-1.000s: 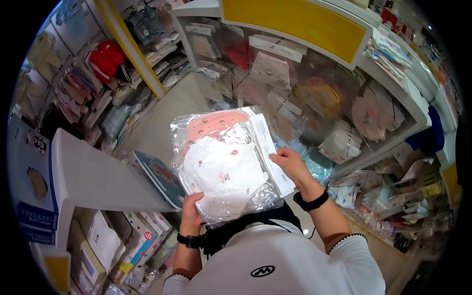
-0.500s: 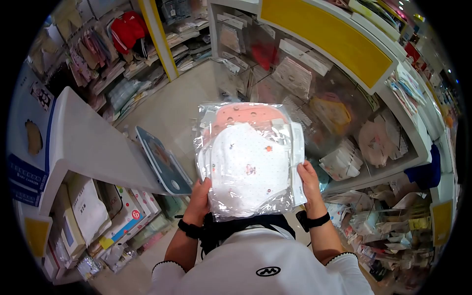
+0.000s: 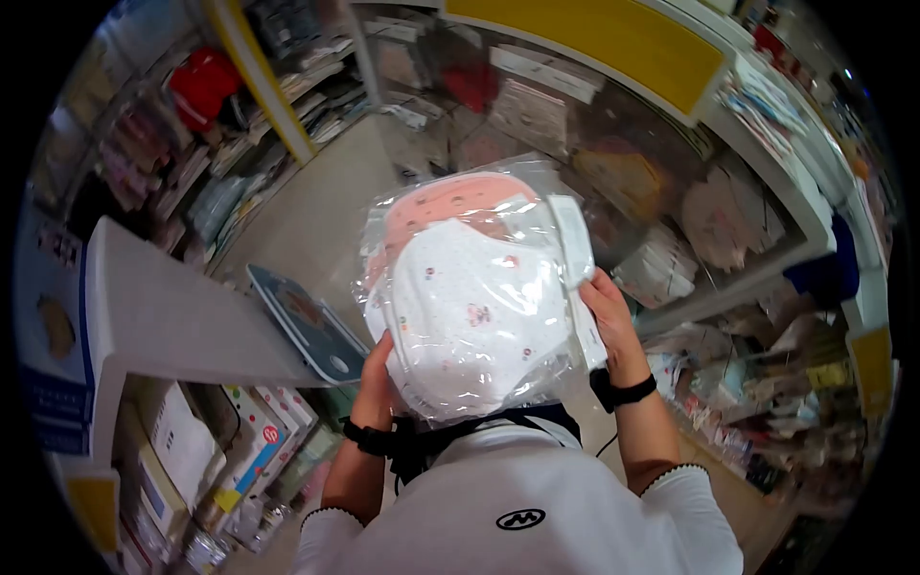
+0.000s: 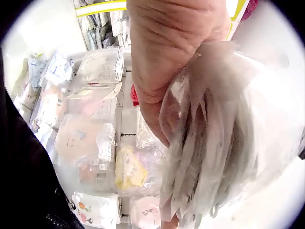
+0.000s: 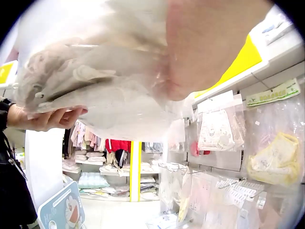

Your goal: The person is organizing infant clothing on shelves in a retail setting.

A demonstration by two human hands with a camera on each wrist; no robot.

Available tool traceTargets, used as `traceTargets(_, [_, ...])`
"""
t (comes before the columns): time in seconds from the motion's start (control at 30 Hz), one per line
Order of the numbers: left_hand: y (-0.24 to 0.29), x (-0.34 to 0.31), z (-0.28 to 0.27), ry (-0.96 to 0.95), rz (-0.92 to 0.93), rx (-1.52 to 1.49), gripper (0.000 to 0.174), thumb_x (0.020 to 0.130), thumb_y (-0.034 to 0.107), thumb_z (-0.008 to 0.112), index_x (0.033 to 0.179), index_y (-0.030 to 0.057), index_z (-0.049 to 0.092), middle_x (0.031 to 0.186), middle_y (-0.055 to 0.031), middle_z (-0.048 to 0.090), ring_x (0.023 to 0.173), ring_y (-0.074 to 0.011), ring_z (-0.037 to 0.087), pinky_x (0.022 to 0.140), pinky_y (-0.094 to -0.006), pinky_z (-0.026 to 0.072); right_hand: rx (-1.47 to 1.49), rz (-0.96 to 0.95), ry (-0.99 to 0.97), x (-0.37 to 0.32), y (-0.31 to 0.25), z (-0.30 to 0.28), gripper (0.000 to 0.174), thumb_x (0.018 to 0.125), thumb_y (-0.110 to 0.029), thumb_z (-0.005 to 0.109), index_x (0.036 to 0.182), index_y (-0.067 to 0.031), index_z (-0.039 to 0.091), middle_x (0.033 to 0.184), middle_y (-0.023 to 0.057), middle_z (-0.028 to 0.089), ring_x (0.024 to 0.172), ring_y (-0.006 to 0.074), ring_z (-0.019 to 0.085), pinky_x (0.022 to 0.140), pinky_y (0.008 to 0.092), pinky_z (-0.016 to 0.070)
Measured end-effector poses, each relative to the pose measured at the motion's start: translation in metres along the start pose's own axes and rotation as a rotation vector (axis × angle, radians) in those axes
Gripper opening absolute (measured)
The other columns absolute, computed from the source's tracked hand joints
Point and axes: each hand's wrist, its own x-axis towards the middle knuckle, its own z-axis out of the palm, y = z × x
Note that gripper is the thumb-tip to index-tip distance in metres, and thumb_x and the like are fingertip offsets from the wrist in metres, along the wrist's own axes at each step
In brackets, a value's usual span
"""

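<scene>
A stack of clear plastic packs (image 3: 551,369) is held up in front of the waist. Through the top plastic show a folded white cloth item (image 3: 474,307) with small printed figures and a salmon-pink one (image 3: 455,196) behind it. My left hand (image 3: 377,379) grips the lower left side; in the left wrist view the thumb lies over the crinkled edges of several packs (image 4: 205,143). My right hand (image 3: 609,316) grips the right side by a white card strip (image 3: 573,244), thumb on top. In the right wrist view, left fingers (image 5: 57,118) curl beneath the stack.
Ahead and to the right stands a rack with hanging bagged garments (image 3: 527,110) under a yellow panel (image 3: 594,43). A white counter (image 3: 182,297) is on the left, with a blue picture board (image 3: 307,321) beside it and boxes (image 3: 254,446) below. Clothes shelves line the far left.
The stack was tilted, then levelled, and now sits slightly higher and tilted again. My right hand has shifted along the card-strip side. Both hands keep their hold; the head view has swung.
</scene>
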Motion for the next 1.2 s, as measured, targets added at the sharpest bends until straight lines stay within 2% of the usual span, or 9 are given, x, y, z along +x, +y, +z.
traceTargets(0.2, [-0.006,-0.003,-0.004,0.058,0.051,0.024,0.050,0.090,0.032,0.042,0.127,-0.0006,0.037,0.124,-0.0149,0.047,0.109,-0.0296,0.049,0.094,-0.0409,0.0388,-0.093,0.095,-0.054,0.014,-0.014,-0.008,0.022,0.084,-0.012,0.057,0.104,-0.0017,0.056,0.091,0.0012,0.058,0.080,0.0072,0.055,0.074,0.0206,0.0438])
traceTargets(0.3, [-0.004,0.002,-0.021,-0.160,0.043,-0.094,0.050,0.091,0.033,0.040,0.128,-0.0006,0.037,0.126,-0.0156,0.046,0.111,-0.0308,0.048,0.095,-0.0417,0.0372,-0.147,0.114,-0.011,0.009,-0.034,0.011,0.024,0.085,-0.015,0.057,0.105,-0.0015,0.058,0.093,0.0017,0.059,0.082,0.0072,0.055,0.074,0.0206,0.0438])
traceTargets(0.4, [-0.002,0.001,-0.026,-0.153,0.047,-0.159,0.051,0.091,0.033,0.039,0.129,-0.0006,0.036,0.127,-0.0162,0.044,0.113,-0.0315,0.046,0.097,-0.0421,0.0356,-0.144,0.153,0.061,0.006,-0.036,0.010,0.029,0.087,-0.019,0.055,0.109,-0.0009,0.057,0.097,0.0028,0.060,0.085,0.0076,0.055,0.074,0.0211,0.0439])
traceTargets(0.43, [-0.002,-0.001,-0.019,-0.056,0.077,-0.133,0.051,0.091,0.033,0.039,0.129,-0.0009,0.035,0.128,-0.0164,0.044,0.114,-0.0317,0.045,0.098,-0.0424,0.0344,-0.086,0.150,0.016,0.008,-0.032,0.007,0.032,0.089,-0.024,0.052,0.110,-0.0005,0.057,0.099,0.0032,0.060,0.087,0.0080,0.054,0.077,0.0213,0.0428])
traceTargets(0.53, [0.000,0.001,-0.031,-0.099,0.078,-0.137,0.051,0.091,0.033,0.039,0.129,-0.0008,0.035,0.129,-0.0161,0.043,0.115,-0.0314,0.044,0.098,-0.0421,0.0340,-0.252,0.001,-0.018,0.008,-0.031,0.011,0.031,0.090,-0.023,0.049,0.108,0.0009,0.058,0.103,0.0023,0.058,0.090,0.0083,0.054,0.080,0.0210,0.0418])
traceTargets(0.67, [0.003,0.000,-0.033,-0.072,0.070,-0.069,0.052,0.090,0.032,0.040,0.130,-0.0009,0.034,0.129,-0.0158,0.043,0.115,-0.0311,0.044,0.099,-0.0422,0.0335,-0.257,0.005,0.054,0.012,-0.037,0.014,0.028,0.089,-0.025,0.051,0.094,0.0000,0.061,0.096,0.0012,0.058,0.092,0.0101,0.050,0.085,0.0238,0.0366])
traceTargets(0.87, [0.003,-0.002,-0.032,-0.092,0.068,-0.082,0.053,0.090,0.032,0.042,0.130,-0.0015,0.034,0.129,-0.0158,0.043,0.115,-0.0312,0.044,0.098,-0.0427,0.0338,-0.780,-0.127,0.023,0.015,-0.040,0.015,0.026,0.084,-0.021,0.054,0.078,0.0036,0.059,0.081,0.0031,0.054,0.083,0.0126,0.048,0.078,0.0258,0.0361])
traceTargets(1.07, [0.004,-0.007,-0.033,-0.107,0.074,-0.099,0.051,0.090,0.031,0.041,0.129,-0.0016,0.035,0.128,-0.0159,0.044,0.114,-0.0305,0.046,0.097,-0.0423,0.0350,-0.655,-0.070,-0.069,0.013,-0.046,0.013,0.020,0.080,-0.015,0.056,0.078,0.0041,0.058,0.080,0.0031,0.054,0.079,0.0120,0.048,0.073,0.0243,0.0364])
traceTargets(1.2, [0.003,-0.006,-0.036,-0.129,0.076,-0.099,0.048,0.090,0.029,0.040,0.127,-0.0023,0.038,0.125,-0.0165,0.047,0.111,-0.0301,0.049,0.096,-0.0410,0.0375,-0.619,0.021,0.013,0.012,-0.044,0.023,0.019,0.081,-0.017,0.058,0.077,0.0016,0.059,0.076,-0.0005,0.054,0.073,0.0079,0.047,0.068,0.0226,0.0374])
